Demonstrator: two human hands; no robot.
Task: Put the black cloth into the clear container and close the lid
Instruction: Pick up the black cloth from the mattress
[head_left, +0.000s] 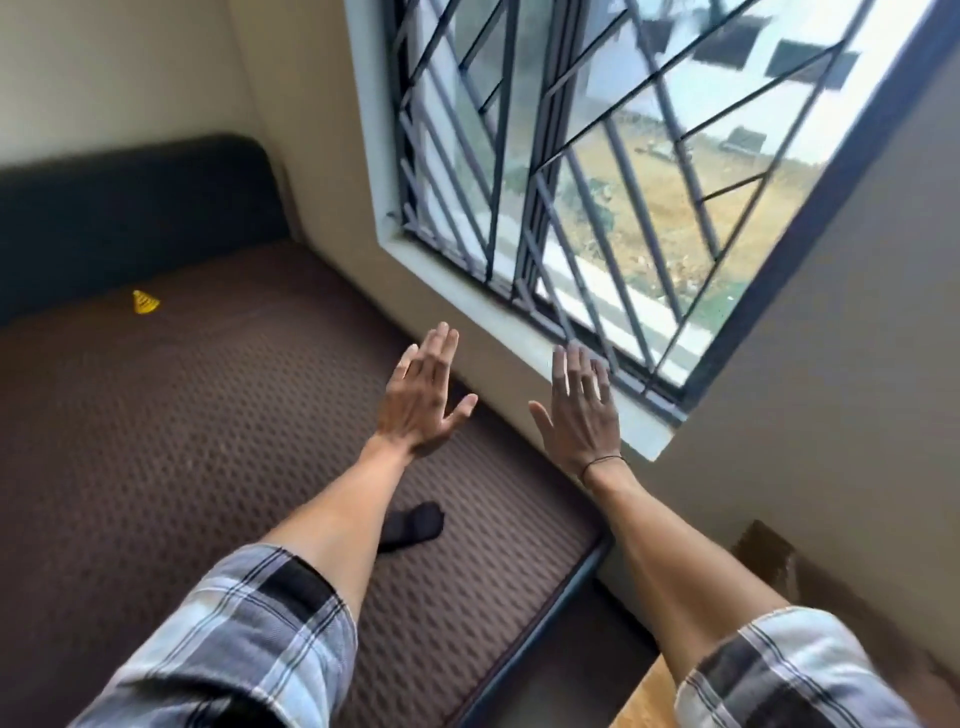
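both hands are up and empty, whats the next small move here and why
Probably lower the left hand to the black cloth and pick it up. Both it and the right hand are open, held out toward the window, holding nothing, while the cloth lies untouched on the brown mattress under the left forearm. No clear container shows.

Brown quilted mattress (182, 441) with dark edge trim, black padded headboard (130, 218) against cream wall, small yellow triangular object (145, 303) near headboard, window with dark metal grille (571, 171), white windowsill (519, 332)
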